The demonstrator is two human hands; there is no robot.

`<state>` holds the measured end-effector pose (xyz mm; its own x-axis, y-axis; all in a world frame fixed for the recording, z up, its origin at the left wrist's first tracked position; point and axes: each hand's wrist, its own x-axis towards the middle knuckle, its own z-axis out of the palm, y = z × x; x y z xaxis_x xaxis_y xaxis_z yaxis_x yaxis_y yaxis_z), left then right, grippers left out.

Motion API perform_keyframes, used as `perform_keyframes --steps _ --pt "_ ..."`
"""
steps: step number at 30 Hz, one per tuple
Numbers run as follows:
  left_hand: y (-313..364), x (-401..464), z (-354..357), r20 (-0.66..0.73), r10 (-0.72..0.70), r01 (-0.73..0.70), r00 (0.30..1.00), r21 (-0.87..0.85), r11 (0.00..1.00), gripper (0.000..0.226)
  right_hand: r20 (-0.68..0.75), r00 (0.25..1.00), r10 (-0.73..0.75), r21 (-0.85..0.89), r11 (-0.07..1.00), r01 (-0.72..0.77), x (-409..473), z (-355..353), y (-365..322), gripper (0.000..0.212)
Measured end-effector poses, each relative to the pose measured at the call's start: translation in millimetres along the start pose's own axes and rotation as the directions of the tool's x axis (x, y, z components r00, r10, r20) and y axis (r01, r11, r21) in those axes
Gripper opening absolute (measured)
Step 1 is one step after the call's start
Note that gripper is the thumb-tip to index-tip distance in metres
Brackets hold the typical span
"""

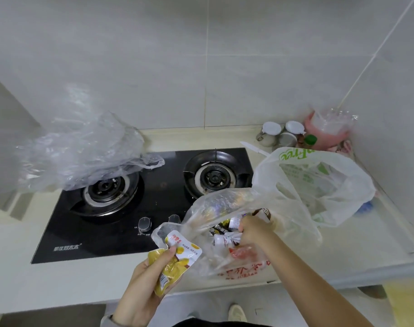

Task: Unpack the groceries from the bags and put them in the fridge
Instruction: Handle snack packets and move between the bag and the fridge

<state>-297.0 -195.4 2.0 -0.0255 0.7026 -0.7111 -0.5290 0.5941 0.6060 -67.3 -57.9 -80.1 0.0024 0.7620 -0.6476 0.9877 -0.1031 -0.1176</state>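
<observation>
My left hand [144,282] holds yellow and white snack packets [177,256] in front of the counter edge. My right hand [253,228] reaches inside a clear plastic bag [215,204] on the counter, its fingers closed around small packaged items [227,232]. Behind that stands a white shopping bag with green print [319,175], open at the top with more groceries inside. An empty clear bag [83,147] lies crumpled over the left burner. No fridge is in sight.
A black two-burner gas stove [158,197] fills the middle of the pale counter [59,279]. White-lidded jars [279,133], a green-capped bottle [310,140] and a pink container [326,133] crowd the back right corner by the tiled wall. My shoe [236,312] shows below.
</observation>
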Motion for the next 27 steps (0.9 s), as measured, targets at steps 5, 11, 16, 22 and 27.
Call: perform_keyframes --steps 5,11,16,22,27 --pt "-7 1 -3 -0.028 0.007 -0.008 1.000 -0.040 0.999 0.041 -0.123 0.991 0.055 -0.186 0.979 -0.077 5 8 13 0.035" --pt "-11 4 6 -0.027 -0.015 0.014 1.000 -0.030 0.999 0.033 -0.177 0.982 0.069 -0.136 0.986 -0.094 4 15 32 0.025" --pt "-9 7 17 -0.020 -0.022 0.022 1.000 -0.018 1.000 0.028 -0.218 0.976 -0.025 -0.048 0.999 0.015 4 15 46 0.018" --pt "-3 12 26 -0.020 -0.026 0.026 0.999 -0.002 1.000 0.033 -0.194 0.963 -0.187 0.024 0.980 0.195 -3 18 58 0.027" --pt "4 13 30 -0.038 -0.048 0.049 0.998 0.003 0.999 0.040 -0.427 0.861 -0.277 0.244 0.881 0.405 -23 10 59 0.018"
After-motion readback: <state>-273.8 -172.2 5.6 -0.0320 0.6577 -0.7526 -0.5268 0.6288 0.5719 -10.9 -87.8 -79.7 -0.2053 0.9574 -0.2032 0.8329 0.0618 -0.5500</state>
